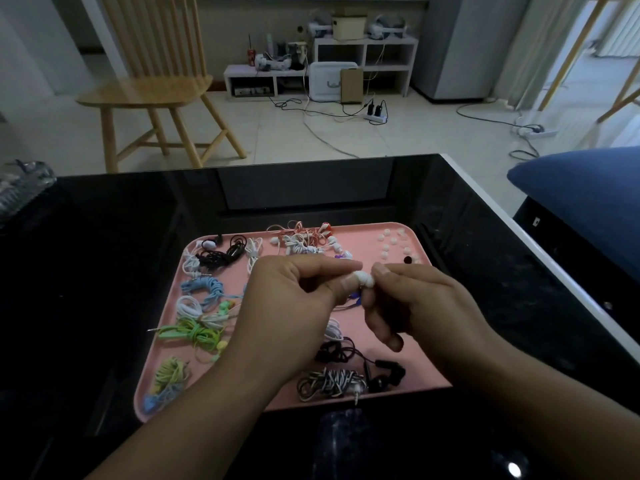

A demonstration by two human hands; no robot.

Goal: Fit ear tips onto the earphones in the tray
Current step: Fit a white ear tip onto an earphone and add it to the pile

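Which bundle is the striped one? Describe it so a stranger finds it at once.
Start at the pink tray on the black table. Go to its near edge, below the right hand. The striped earphone bundle lies there, the only black-and-white one; its neighbours are plain black.

wooden chair, blue cushion

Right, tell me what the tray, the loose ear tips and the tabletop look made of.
Tray: likely plastic, matte pink, with a moulded raised rim and rounded corners.
Loose ear tips: probably soft silicone, small pale domes; too small to be sure.
Tabletop: glossy black, glass or polished stone, since it mirrors the room.
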